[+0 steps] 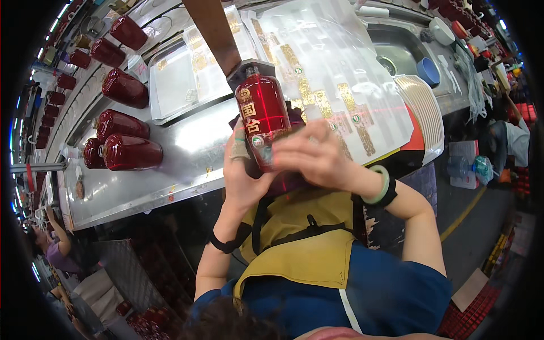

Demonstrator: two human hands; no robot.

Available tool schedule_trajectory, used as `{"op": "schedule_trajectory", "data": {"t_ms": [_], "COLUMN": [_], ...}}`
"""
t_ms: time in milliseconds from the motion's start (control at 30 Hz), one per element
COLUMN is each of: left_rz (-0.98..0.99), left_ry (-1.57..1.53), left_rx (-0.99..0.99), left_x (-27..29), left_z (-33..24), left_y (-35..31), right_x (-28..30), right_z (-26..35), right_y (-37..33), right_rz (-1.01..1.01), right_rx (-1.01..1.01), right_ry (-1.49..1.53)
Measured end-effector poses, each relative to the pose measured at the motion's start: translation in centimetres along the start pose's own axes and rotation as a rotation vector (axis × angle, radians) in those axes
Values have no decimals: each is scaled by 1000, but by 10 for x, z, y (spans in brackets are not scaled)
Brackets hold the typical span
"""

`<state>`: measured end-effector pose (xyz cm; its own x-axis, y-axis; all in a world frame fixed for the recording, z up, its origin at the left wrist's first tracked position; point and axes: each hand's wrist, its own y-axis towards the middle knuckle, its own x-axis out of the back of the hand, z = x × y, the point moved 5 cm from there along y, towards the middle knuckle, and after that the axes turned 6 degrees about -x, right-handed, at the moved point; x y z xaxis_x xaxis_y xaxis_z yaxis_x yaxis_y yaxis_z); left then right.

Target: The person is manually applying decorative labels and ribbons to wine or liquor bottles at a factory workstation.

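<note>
Clock positions taken from the red bottle [265, 105], with 12 at top of view. Bottle located at the near counter edge, tilted, neck toward 11-12. Held low on the 8 o'clock side by the left hand [241, 178], fingers closed round the glass. Right hand [314, 156] laid across the lower front from 4 o'clock, fingers bent and blurred; cannot tell whether pinching anything or only pressing.

Progress: judged partway through decorating. Present on the face: gold lettering [249, 116] and a round emblem [256, 140]. Lower front partly hidden under fingers, therefore not confirmed as finished. Remaining: many gold decals [323, 105] on the pale sheets [391, 122] at 1 to 3 o'clock.

Surroundings: bottles [133, 152] in the same red, lying or leaning at 9 to 10 o'clock; cannot tell whether decorated. Shallow tray [161, 116] at 10. Sink [377, 35] with blue cup [428, 72] at 2. Ribbed white stack [422, 116] at 3. Co-worker [59, 249] at 8, well apart.

Obstructions: brown post [211, 28] at 11, ending close by the neck; judged to limit lifting in that direction. Sheets just beside the right hand; judged at risk of being dragged.
</note>
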<state>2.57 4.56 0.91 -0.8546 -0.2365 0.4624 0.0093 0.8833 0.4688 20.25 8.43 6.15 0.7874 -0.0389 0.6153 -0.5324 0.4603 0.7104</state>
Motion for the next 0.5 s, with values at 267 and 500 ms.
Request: {"op": "schedule_trajectory", "data": {"t_ms": [267,500], "left_rz": [-100,-91], "left_ry": [130,83], "left_rx": [-125,-102], "left_x": [1,2], "left_z": [-10,-6], "left_y": [5,-1], "right_x": [11,17], "right_z": [-2,-8], "right_y": [1,13], "right_rz": [-17,-30], "right_rx": [-63,-82], "right_ry": [-35,-96]}}
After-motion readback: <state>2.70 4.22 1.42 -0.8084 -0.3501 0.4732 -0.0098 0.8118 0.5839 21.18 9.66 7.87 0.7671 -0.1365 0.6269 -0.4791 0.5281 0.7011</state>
